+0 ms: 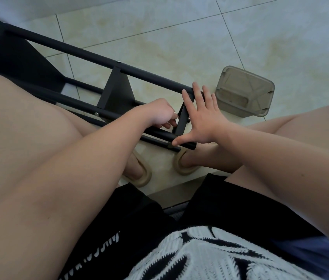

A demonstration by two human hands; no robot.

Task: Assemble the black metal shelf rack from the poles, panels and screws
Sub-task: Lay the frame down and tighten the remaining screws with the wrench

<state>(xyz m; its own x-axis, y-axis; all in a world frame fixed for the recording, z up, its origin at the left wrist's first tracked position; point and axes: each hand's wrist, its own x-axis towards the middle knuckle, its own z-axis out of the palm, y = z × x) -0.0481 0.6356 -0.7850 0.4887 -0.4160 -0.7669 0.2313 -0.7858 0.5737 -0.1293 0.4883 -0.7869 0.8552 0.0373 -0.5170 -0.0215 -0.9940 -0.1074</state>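
The rack point(68, 93) lies on its side on the tiled floor point(179, 37), between the seated person's knees and just beyond their slippers point(139, 174). At its near end the right hand point(204, 120) is spread wide and flat against the end panel point(183, 120), with the thumb on the near pole point(159, 137) and the fingertips reaching the far pole point(78, 52). The left hand point(159, 113) is curled at that panel's inner face. Whether it pinches a screw, I cannot tell.

Farther along, a middle panel point(117, 91) and a far panel point(18, 57) already sit between the poles, with screw heads point(97, 114) showing. The build looks well advanced, and fixing this last panel appears to be what is left. A clear container point(244, 91) stands on the floor to the right.
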